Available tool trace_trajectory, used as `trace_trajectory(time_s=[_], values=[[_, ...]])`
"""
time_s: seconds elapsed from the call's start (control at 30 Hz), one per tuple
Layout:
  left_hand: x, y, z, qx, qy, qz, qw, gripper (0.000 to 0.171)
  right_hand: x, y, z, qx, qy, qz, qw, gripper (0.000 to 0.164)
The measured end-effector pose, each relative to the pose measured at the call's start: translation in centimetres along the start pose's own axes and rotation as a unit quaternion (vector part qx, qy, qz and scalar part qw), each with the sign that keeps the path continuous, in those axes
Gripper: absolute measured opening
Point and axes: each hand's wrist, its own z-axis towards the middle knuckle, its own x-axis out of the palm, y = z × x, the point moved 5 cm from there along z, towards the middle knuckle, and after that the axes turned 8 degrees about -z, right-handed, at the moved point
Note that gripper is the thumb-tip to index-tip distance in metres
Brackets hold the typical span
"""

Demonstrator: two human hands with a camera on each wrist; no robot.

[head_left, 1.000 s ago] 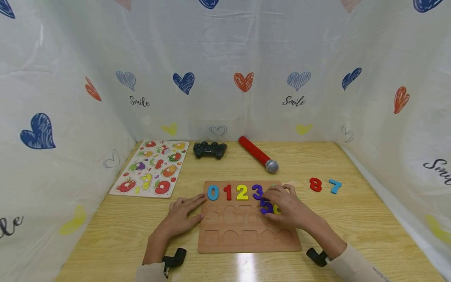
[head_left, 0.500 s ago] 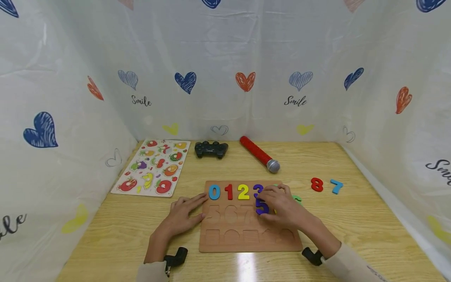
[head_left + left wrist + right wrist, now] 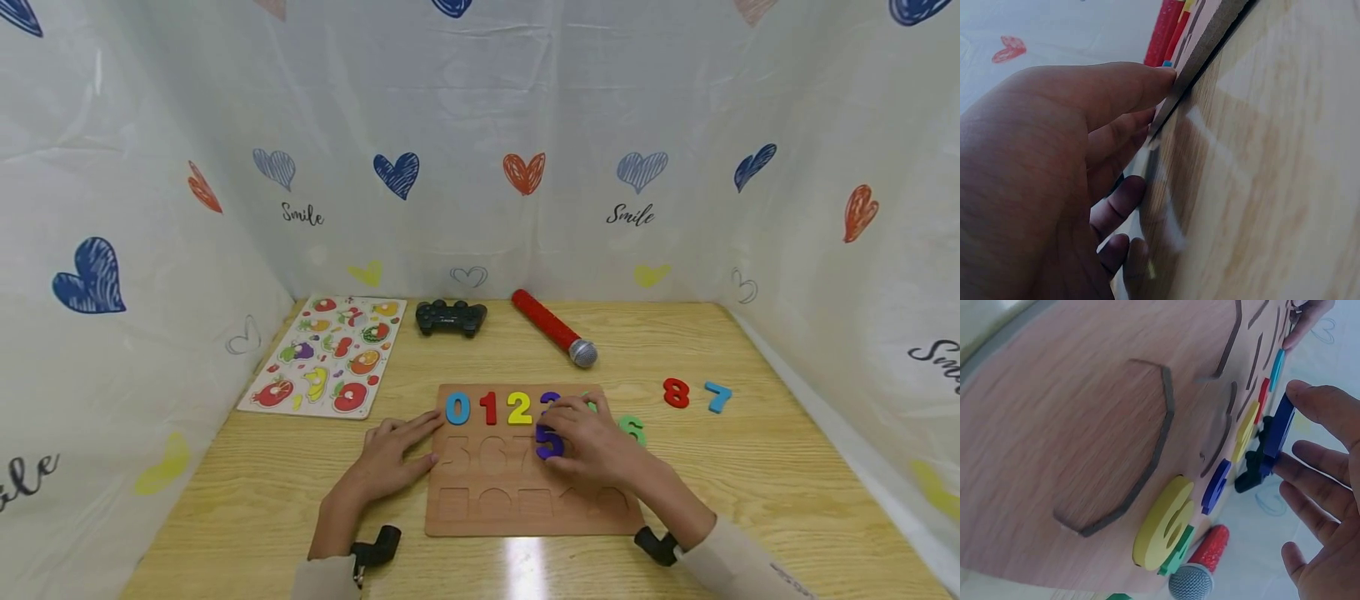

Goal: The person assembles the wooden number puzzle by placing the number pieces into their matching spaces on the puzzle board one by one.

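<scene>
While right hand [image 3: 594,443] pinches 5 [image 3: 1279,430], curtain [image 3: 465,92] lettered "Smile" [image 3: 630,216]

Glare streaks the table [image 3: 750,500], left wrist view dim

The right hand [image 3: 596,442] has slid left over the flat, light brown wooden board [image 3: 472,479], taking the purple number five [image 3: 1280,425] along. In the head view it now hides more of the purple number three [image 3: 550,397] and all the yellow number piece [image 3: 1152,531]. More of the green number piece [image 3: 633,430] peeks out.
</scene>
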Motion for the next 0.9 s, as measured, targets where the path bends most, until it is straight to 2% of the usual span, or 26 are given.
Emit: trace_trajectory(time_s=[0.17, 0.4, 0.77, 0.9], values=[[-0.1, -0.2, -0.1, 0.003, -0.002, -0.004, 1.0000, 0.059, 0.1, 0.5, 0.3, 0.006, 0.013, -0.011, 1.000, 0.048], [-0.1, -0.2, -0.1, 0.004, -0.003, 0.003, 1.0000, 0.059, 0.5, 1.1, 0.5, 0.019, 0.043, 0.012, 0.999, 0.044], [-0.1, -0.1, -0.1, 0.007, -0.005, 0.004, 1.0000, 0.059, 1.1, 2.0, 1.4, 0.000, 0.034, -0.007, 0.999, 0.047], [-0.1, -0.1, -0.1, 0.005, -0.004, 0.005, 1.0000, 0.059, 1.2, 2.4, 1.8, -0.016, 0.016, -0.006, 1.000, 0.046]])
